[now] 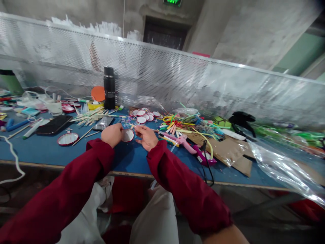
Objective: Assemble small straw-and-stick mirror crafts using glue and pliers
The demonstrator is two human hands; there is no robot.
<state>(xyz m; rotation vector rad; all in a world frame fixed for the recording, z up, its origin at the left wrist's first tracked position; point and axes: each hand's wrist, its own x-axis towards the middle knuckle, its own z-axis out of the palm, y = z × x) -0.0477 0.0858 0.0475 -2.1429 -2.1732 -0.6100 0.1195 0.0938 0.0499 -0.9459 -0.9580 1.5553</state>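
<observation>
My left hand (112, 134) is closed on the edge of a small round white disc with a red rim (127, 135), held just over the blue table. Facing it, my right hand (146, 136) pinches a short, thin, pale stick (132, 126) whose tip points toward the disc. The stick and the disc look close, but I cannot tell whether they touch. Behind both hands lies a pile of similar white discs (141, 119) among tiny coloured bits. Another red-rimmed disc (68, 139) rests on the table to the left.
A black bottle (109, 89) stands at the back near the perforated metal screen (157, 74). Phones (54, 124) and wooden sticks (87, 117) lie left. On the right are a pink-and-purple glue gun (188, 145), bundled pipe cleaners (193, 122), cardboard (225, 149) and clear plastic (281, 169).
</observation>
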